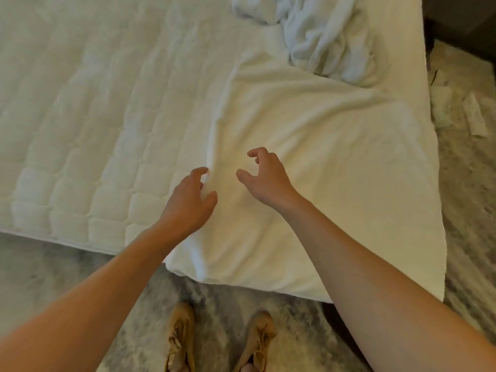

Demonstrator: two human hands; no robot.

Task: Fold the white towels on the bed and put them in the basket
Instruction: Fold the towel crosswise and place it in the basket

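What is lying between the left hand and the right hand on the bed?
Only a bare stretch of the spread white towel; nothing else lies between the left hand and right hand. The head view shows it.

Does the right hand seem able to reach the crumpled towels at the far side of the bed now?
Probably yes: the right hand holds nothing, and only the spread towel lies between it and the crumpled towels, though the arm must stretch.

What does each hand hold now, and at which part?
Left hand pinches the spread towel at its left edge; right hand holds nothing.
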